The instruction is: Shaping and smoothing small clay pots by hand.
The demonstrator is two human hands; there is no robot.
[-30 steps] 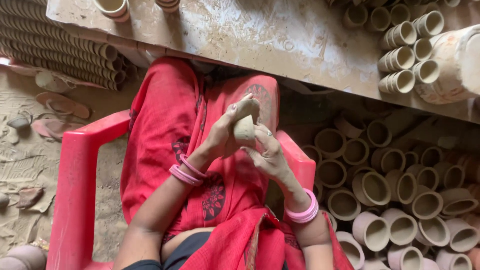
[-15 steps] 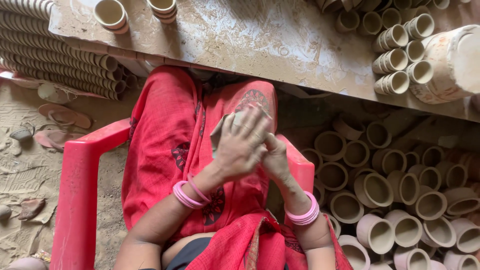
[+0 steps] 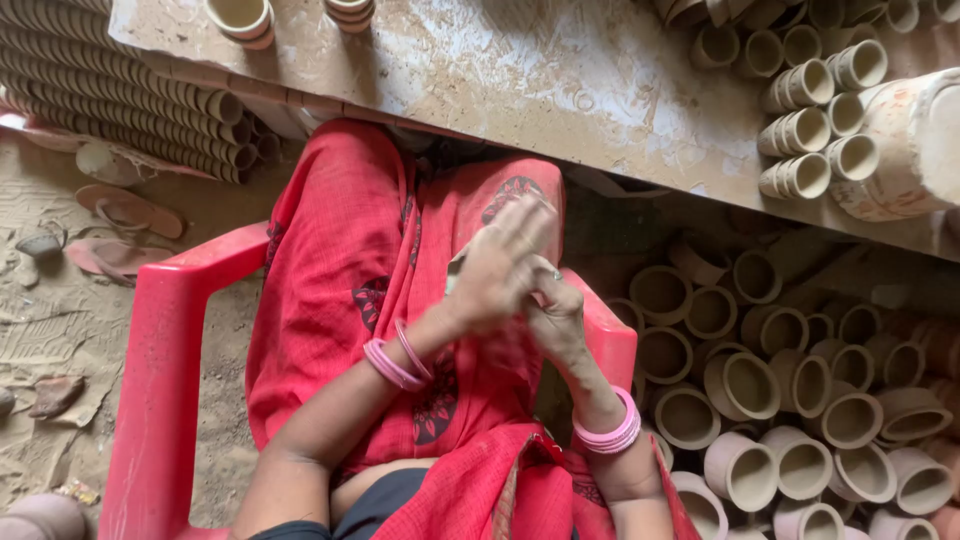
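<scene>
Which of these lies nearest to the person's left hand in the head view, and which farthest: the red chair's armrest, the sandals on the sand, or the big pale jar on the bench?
From the left hand:
1. Red chair's armrest, out to the hand's left.
2. Big pale jar, upper right on the bench.
3. Sandals, far left on the sand.
The last two are close to call.

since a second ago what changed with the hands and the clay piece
The left hand has closed over the small clay piece, which showed plainly between the fingers a second ago and is now almost hidden. The right hand stays pressed beneath it. The red chair, the table and the clay cups lie as before.
</scene>
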